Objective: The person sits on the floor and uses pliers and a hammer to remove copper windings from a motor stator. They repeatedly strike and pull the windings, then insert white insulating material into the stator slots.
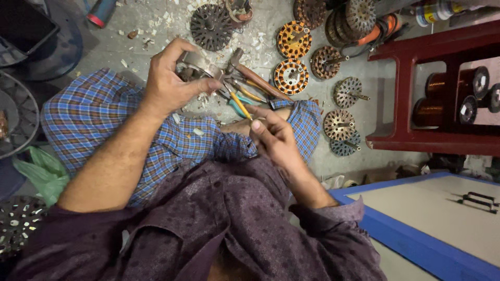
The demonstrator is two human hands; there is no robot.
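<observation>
Fingers (200, 86) of the left hand (169, 83) clench a round metal stator (198, 63); right hand (273, 136) pinches a thin yellow-handled tool (240, 104).

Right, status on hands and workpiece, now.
Left hand grips metal stator ring. Right hand holds thin yellow-handled tool. Pliers on floor beside.

Grey concrete floor (156, 41) under scattered parts

Beyond the hands lie wound stators (293, 39), a hammer (255, 77) and white scraps (161, 22); right of them, a dark red shelf (416, 52).

Yellow-labelled can (435, 11) lies top right, above shelf (432, 49).
</observation>
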